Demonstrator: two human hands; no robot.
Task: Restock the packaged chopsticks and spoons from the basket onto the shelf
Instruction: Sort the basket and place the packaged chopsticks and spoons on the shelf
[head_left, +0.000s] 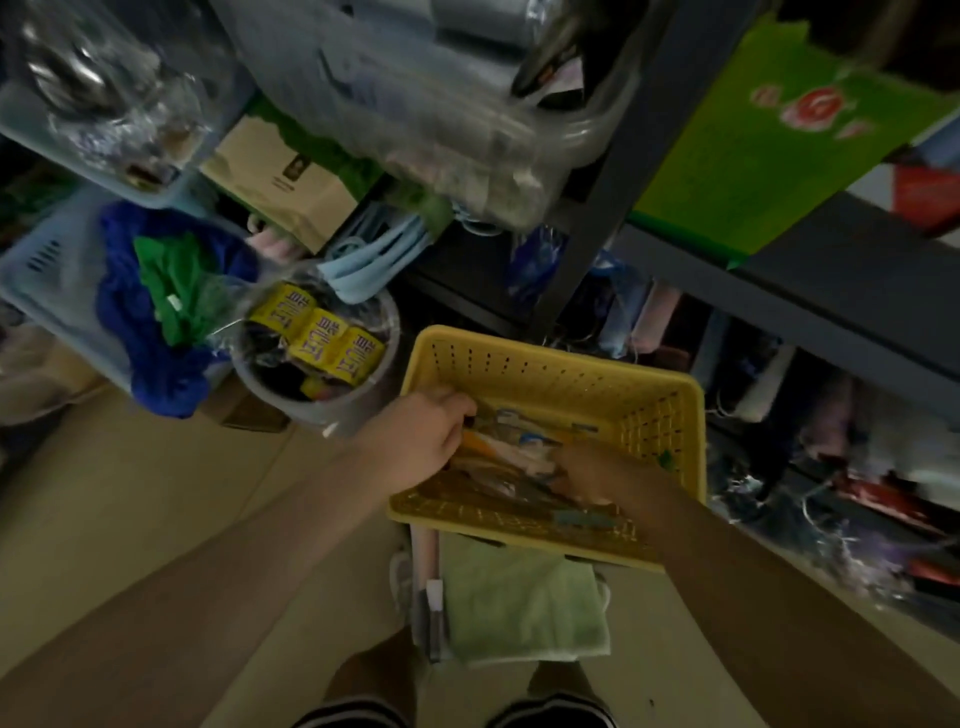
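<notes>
Well to the left of the fingers and above them, a pale blue crate (36, 280) holds blue and green cloth (156, 306). Nearer, just up and left of the left hand's fingers, a round grey tub (363, 400) carries a wrapped row of yellow packs (317, 338). Above that, a clear plastic bin (467, 145) sits on the shelf (810, 291), well above both hands.

The left hand (423, 436) reaches into the yellow basket (670, 410) at its left wall, its fingers curled down onto the near end of the packaged chopsticks and spoons (514, 457); blur hides whether they actually pinch a pack. The packs lie jumbled on the basket floor, between the two hands and under them.

The right hand (597, 473) is inside the basket too, just right of the left fingers, its fingers bent over the pile and touching it; whether they grip anything cannot be told.

Below both hands, under the basket's near rim, a light green towel (519, 603) hangs. Up and right of the right fingers, a green carton (753, 145) with a red flower print lies on the dark shelf
</notes>
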